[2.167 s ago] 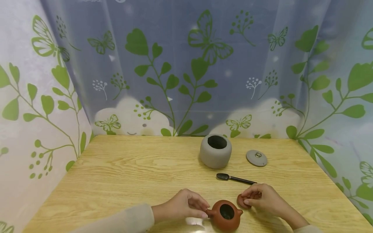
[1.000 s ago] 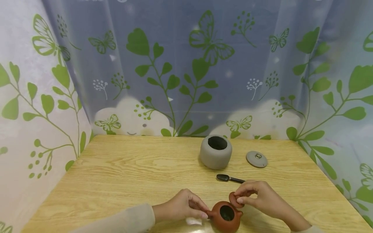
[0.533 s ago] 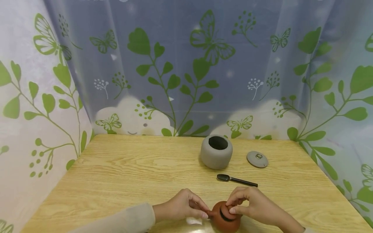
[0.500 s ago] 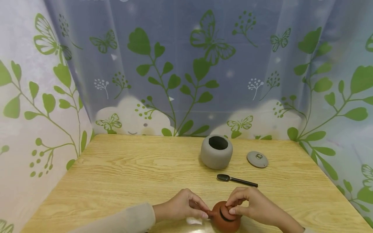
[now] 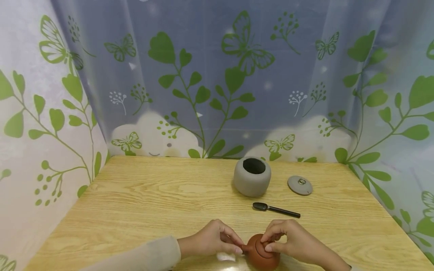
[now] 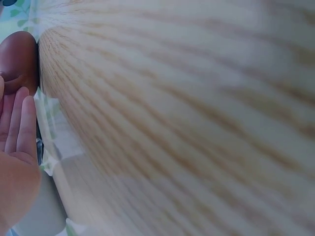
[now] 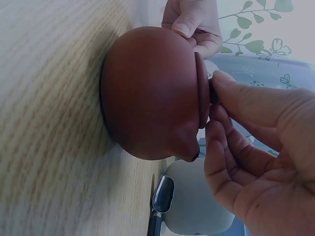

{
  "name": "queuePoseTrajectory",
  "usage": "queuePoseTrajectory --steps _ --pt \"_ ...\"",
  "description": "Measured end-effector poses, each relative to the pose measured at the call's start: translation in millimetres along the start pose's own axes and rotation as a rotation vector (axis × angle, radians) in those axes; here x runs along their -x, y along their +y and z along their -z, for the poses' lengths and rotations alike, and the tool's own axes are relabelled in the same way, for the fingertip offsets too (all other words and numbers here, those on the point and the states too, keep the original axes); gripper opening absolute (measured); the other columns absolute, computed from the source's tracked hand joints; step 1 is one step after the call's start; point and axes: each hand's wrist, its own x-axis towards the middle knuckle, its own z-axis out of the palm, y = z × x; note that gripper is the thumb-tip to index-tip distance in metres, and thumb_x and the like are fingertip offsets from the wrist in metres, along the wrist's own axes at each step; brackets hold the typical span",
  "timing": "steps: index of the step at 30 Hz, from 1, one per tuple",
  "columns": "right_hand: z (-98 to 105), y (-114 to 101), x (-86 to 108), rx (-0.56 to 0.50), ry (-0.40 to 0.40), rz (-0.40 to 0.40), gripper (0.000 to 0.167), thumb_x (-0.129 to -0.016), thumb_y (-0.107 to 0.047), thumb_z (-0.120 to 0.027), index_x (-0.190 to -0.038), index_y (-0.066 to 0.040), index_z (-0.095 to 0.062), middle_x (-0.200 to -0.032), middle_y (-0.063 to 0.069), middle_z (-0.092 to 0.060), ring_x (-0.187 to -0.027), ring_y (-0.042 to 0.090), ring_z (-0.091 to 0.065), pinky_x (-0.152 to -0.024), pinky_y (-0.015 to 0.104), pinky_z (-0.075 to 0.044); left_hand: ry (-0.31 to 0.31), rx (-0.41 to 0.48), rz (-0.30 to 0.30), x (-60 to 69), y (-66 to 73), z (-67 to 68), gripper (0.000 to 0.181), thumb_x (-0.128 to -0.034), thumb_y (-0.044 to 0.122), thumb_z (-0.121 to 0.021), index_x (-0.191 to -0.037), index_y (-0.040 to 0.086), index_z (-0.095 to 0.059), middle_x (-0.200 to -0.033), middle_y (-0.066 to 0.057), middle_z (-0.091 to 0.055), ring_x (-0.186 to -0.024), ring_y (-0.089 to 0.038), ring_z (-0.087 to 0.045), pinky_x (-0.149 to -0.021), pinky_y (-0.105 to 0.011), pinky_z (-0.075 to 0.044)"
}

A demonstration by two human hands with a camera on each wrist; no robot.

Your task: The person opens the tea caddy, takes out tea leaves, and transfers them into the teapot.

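A reddish-brown clay teapot [image 5: 255,260] stands upright on the table at the near edge of the head view. My left hand [image 5: 214,239] pinches its short side handle [image 5: 246,248] between thumb and fingers. The round teapot lid [image 7: 202,91] sits over the opening, and its knob is between the thumb and fingers of my right hand [image 5: 294,241]. From the right wrist, the lid's rim looks level against the pot's mouth, above the spout [image 7: 184,145]. In the left wrist view, the left fingers [image 6: 18,125] reach to the pot, mostly cut off by the frame.
Behind the teapot lies a black tea scoop [image 5: 276,210]. Farther back stands an uncovered grey jar [image 5: 251,183], with its grey lid [image 5: 300,186] flat on the table to its right. Patterned curtains [image 5: 210,75] enclose the wooden table [image 5: 152,192] at the back and sides.
My right hand has brought the teapot lid left from beside the pot, tilted it over the opening, and lowered it flat. The left hand has stayed on the handle.
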Motion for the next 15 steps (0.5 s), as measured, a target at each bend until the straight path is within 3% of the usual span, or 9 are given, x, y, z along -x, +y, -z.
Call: queuePoseTrajectory --steps 15 --pt "0.7 1.3 0.2 -0.01 -0.011 -0.007 0.018 -0.086 -0.032 -0.07 -0.094 -0.016 -0.074 -0.092 -0.007 -0.067 -0.084 0.004 -0.059 -0.068 0.026 -0.051 0.0 -0.011 0.013 -0.8 -1.4 -0.3 0.017 -0.0815 0.007 -0.075 -0.096 0.0 -0.076 -0.094 -0.01 -0.074 -0.083 -0.009 -0.07 -0.074 -0.021 -0.055"
